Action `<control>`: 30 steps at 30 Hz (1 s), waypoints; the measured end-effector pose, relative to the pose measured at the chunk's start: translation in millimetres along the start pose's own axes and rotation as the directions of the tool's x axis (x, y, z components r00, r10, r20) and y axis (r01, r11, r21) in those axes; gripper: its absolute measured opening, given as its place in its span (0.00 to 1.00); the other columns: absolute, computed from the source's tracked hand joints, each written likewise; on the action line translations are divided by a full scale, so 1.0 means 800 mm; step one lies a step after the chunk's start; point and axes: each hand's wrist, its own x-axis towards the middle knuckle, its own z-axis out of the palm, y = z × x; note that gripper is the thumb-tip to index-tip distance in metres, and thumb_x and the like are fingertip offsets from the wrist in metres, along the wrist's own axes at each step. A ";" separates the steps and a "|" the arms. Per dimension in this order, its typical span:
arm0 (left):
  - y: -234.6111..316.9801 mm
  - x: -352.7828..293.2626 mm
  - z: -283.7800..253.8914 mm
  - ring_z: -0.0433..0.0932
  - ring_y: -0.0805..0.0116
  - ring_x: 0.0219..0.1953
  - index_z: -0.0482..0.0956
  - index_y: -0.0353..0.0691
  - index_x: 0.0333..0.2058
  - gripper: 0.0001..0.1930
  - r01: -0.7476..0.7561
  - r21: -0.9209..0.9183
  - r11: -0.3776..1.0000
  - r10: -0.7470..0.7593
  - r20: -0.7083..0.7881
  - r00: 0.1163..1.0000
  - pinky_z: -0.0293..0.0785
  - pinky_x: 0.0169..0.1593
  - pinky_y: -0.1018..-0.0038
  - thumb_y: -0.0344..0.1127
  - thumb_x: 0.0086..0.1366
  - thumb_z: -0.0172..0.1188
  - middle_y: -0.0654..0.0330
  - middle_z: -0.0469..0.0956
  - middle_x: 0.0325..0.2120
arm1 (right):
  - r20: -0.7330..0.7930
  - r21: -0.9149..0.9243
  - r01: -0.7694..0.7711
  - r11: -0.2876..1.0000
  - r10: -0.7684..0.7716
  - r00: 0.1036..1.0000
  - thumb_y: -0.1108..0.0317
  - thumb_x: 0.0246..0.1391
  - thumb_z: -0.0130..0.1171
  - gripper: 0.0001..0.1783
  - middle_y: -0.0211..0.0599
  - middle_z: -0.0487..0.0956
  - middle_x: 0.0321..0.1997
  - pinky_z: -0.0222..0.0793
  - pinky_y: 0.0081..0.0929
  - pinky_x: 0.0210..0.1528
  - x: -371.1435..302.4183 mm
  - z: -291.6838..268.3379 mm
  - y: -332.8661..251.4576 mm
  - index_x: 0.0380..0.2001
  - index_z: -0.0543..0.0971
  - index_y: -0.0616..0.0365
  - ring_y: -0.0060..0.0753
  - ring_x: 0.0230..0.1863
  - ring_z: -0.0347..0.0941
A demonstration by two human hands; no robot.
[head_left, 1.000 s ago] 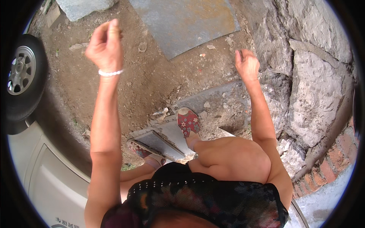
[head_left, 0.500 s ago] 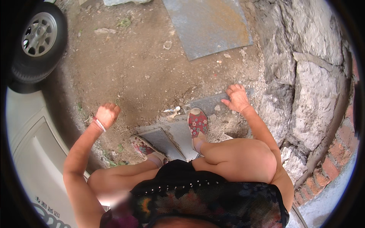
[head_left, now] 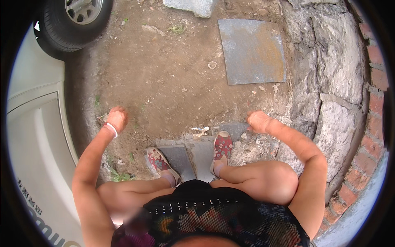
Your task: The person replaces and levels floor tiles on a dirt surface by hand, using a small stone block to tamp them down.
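Observation:
My left hand [head_left: 118,118], with a beaded bracelet at its wrist, hangs over the bare soil beside the vehicle. Its fingers are curled in, and nothing shows in them. Out to the right, my right hand [head_left: 258,122] is loosely bent over the right end of a narrow grey slab strip [head_left: 235,131]; thumb and fingers are apart, holding nothing visible. Whether it touches the strip I cannot tell. Between my feet, in flowered red shoes [head_left: 223,147], lie a dark grey slab [head_left: 181,158] and a paler one [head_left: 202,153]. My left shoe rests on the dark slab.
A large rust-stained grey sheet [head_left: 252,53] lies flat ahead on the right. Beyond it is a pale stone block [head_left: 191,5]. A vehicle [head_left: 39,136] with its wheel [head_left: 78,18] stands along the left. Rough stone [head_left: 333,82] and a brick edge [head_left: 364,158] border the right.
My view has shifted, so the whole rusty sheet now shows. My right hand has turned, its fingers more bent and lower than before. My left hand stays curled.

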 end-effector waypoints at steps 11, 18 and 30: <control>0.038 -0.103 0.042 0.73 0.57 0.40 0.76 0.41 0.27 0.09 0.094 -0.008 0.996 -0.090 0.217 0.972 0.63 0.48 0.63 0.39 0.52 0.58 0.55 0.76 0.31 | -0.574 0.396 -0.352 0.848 0.528 0.626 0.63 0.45 0.61 0.34 0.60 0.51 0.61 0.57 0.45 0.58 0.247 -0.143 -0.066 0.53 0.61 0.69 0.59 0.61 0.50; 0.096 -0.078 0.089 0.75 0.53 0.35 0.75 0.39 0.26 0.09 0.250 -0.488 0.836 -0.169 0.204 0.964 0.66 0.43 0.62 0.38 0.52 0.61 0.53 0.76 0.26 | -0.560 0.765 -0.151 0.626 0.762 0.325 0.61 0.43 0.62 0.37 0.60 0.53 0.60 0.47 0.50 0.62 0.259 -0.100 -0.132 0.52 0.61 0.73 0.61 0.62 0.48; 0.092 -0.051 0.099 0.75 0.54 0.38 0.76 0.39 0.29 0.09 0.176 -0.513 0.840 -0.093 0.183 0.979 0.65 0.45 0.61 0.38 0.54 0.58 0.52 0.77 0.28 | -0.167 0.942 -0.318 0.106 0.971 -0.169 0.62 0.44 0.59 0.35 0.50 0.53 0.62 0.48 0.54 0.58 0.229 -0.001 -0.128 0.53 0.59 0.67 0.51 0.63 0.48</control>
